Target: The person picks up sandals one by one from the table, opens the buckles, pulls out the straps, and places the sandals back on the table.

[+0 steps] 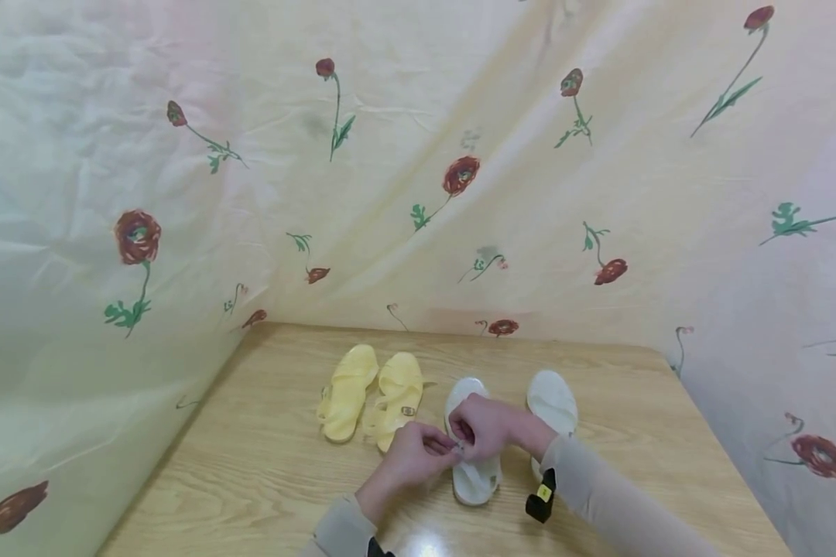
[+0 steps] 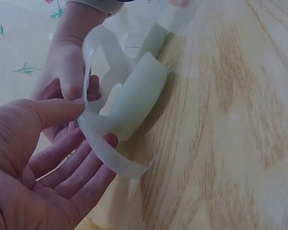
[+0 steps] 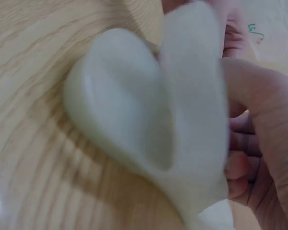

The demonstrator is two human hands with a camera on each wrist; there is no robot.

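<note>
Head view: from above, on the near side, facing forward and down; table [image 1: 251,433] in frame to far edge and both far corners. Widest, most distant.
Left wrist: low over tabletop, close by left hand [image 1: 418,455], facing right hand [image 1: 484,428]; rolled, tabletop filling frame right.
Right wrist: nearest, rolled, tabletop at frame left; faces left hand past white sandal [image 1: 475,483].
Wrist views share that sandal and both hands.

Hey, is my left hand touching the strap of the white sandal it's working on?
Touching. The left wrist view shows it: the left hand has its thumb tip right against the strap, with no gap visible.
</note>
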